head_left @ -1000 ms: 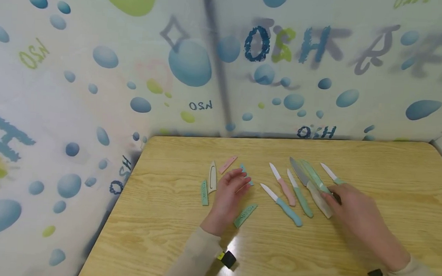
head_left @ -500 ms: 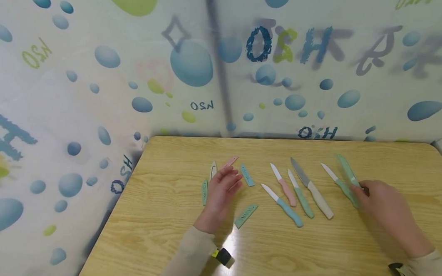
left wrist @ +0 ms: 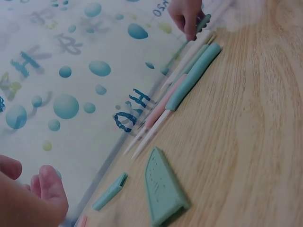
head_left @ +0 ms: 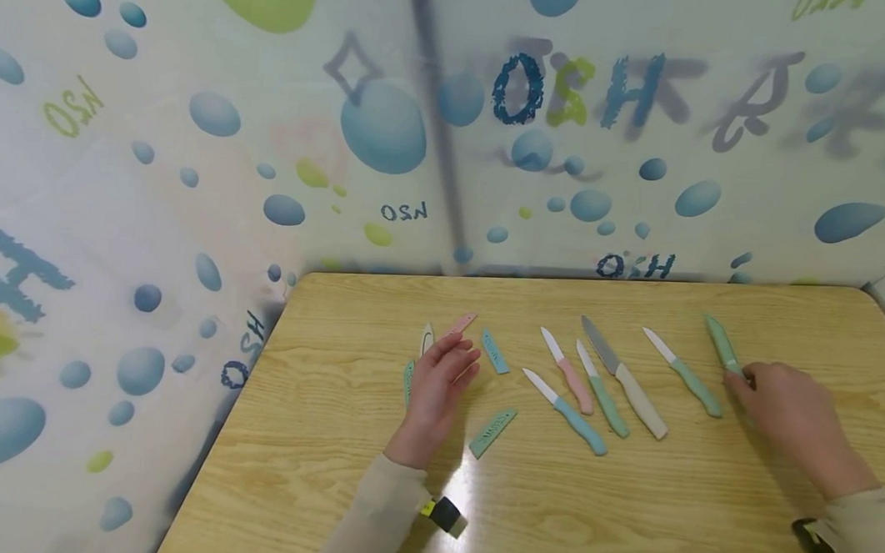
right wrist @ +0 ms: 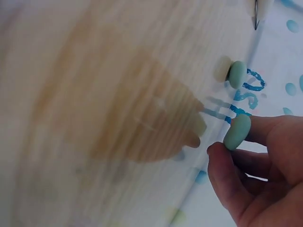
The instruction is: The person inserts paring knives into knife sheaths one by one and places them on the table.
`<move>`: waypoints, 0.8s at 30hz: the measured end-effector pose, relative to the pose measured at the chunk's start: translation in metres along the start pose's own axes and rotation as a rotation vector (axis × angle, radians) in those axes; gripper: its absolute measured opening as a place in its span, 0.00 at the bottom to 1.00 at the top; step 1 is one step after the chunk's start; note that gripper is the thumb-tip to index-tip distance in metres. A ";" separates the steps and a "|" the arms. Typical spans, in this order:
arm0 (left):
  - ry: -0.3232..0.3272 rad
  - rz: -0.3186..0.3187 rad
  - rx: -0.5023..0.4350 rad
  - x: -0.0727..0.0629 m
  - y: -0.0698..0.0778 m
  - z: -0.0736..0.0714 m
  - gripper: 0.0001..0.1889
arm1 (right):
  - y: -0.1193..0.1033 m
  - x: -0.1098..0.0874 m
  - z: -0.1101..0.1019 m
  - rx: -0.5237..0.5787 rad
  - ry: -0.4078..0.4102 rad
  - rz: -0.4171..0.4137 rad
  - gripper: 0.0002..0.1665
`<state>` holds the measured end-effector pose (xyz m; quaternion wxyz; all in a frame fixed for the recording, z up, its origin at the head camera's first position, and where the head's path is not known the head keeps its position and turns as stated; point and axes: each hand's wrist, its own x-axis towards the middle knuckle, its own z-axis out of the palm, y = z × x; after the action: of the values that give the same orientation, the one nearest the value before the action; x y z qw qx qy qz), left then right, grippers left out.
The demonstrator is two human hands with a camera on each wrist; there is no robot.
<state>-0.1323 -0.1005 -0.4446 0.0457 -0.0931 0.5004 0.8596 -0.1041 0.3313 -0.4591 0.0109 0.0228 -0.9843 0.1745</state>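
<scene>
At the right of the table, my right hand [head_left: 791,420] pinches the handle of a green knife [head_left: 720,339], whose blade end is all green, seemingly in a sheath. In the right wrist view the rounded green handle end [right wrist: 237,131] sits between thumb and fingers. Beside it lies a bare-bladed green knife [head_left: 684,373]. My left hand [head_left: 436,393] hovers loosely, palm turned inward and holding nothing, over the left group of knife sheaths. Near it are a blue sheath [head_left: 494,351], a green sheath [head_left: 492,433], and a pink sheath [head_left: 464,323]. It partly hides a cream sheath [head_left: 427,339] and another green sheath [head_left: 409,382].
A row of unsheathed knives lies mid-table: a blue knife [head_left: 566,412], a pink knife [head_left: 567,371], a second green knife [head_left: 603,389] and a larger cream-handled knife [head_left: 625,378]. Their blades point toward the patterned wall [head_left: 270,134] behind the wooden table [head_left: 312,470].
My right hand has carried the green sheathed knife rightward from above the cream-handled knife, past the bare green knife, to the row's right end. My left hand has shifted slightly left.
</scene>
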 end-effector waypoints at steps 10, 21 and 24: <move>0.019 0.006 -0.017 0.000 -0.001 -0.004 0.18 | 0.002 0.002 -0.001 -0.032 -0.052 0.001 0.24; 0.001 -0.005 -0.025 0.001 0.002 -0.005 0.12 | 0.003 0.006 -0.006 -0.038 -0.137 0.026 0.23; -0.014 -0.015 -0.028 0.001 0.003 -0.006 0.10 | 0.003 0.008 -0.007 -0.029 -0.176 0.066 0.23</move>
<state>-0.1331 -0.1069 -0.4452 0.0544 -0.0914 0.4874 0.8667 -0.1116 0.3361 -0.4532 -0.0808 0.0057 -0.9841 0.1580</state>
